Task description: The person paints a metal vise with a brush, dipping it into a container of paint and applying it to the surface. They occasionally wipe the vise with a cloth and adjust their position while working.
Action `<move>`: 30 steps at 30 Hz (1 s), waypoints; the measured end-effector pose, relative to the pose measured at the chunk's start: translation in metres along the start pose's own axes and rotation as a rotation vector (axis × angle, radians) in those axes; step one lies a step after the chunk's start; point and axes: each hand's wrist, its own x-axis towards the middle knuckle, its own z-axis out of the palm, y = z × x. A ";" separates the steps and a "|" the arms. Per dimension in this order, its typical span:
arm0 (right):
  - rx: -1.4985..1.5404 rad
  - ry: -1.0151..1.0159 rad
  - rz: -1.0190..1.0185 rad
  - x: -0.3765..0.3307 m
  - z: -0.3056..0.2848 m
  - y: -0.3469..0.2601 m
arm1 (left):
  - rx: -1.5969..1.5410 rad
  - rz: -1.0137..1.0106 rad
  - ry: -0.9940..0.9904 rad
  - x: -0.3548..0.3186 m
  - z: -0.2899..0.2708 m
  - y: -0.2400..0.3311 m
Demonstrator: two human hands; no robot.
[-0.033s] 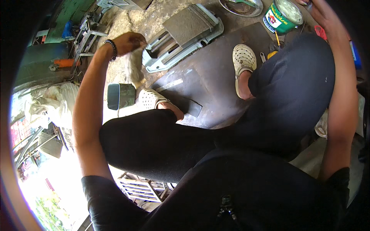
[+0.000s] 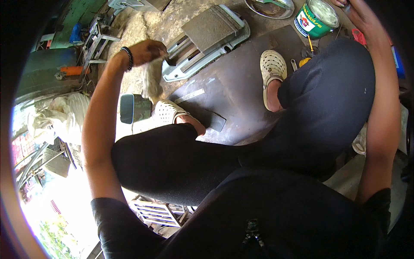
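My left hand [image 2: 148, 52], with a dark beaded bracelet at its wrist, is closed on a dirty pale rag [image 2: 152, 80]. The rag hangs from the fingers above the floor, its lower end close to my left clog [image 2: 166, 111]. Just right of that hand lies a grey machine vise [image 2: 211, 28], its threaded screw [image 2: 183, 47] toward the fingers. My right hand [image 2: 355, 13] is at the top right edge, above a green paint can [image 2: 318, 19]. Most of its fingers are cut off by the frame, so what they hold cannot be made out.
Under my feet is a dark metal sheet [image 2: 241, 99]. A dark square container [image 2: 136, 108] stands beside my left clog. A round metal lid [image 2: 271, 7] lies at the top, left of the can. Metal frames [image 2: 97, 45] and plastic sheeting [image 2: 64, 114] are at the left.
My left hand has shifted slightly right and down, nearer the vise screw, and the rag has moved with it. My right hand stays at the top right edge.
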 end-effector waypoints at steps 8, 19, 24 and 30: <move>0.035 -0.003 0.103 0.015 -0.021 0.018 | -0.096 -0.084 -0.177 -0.008 0.043 0.012; -0.198 -0.270 0.054 0.047 0.061 0.009 | 0.287 -0.363 0.595 -0.201 -0.039 0.040; -0.387 -0.768 -0.023 0.041 0.223 0.058 | 0.006 -0.167 1.504 -0.294 0.018 0.118; -0.197 -1.132 0.014 -0.033 0.475 0.175 | -0.216 -0.469 1.911 -0.288 0.107 0.123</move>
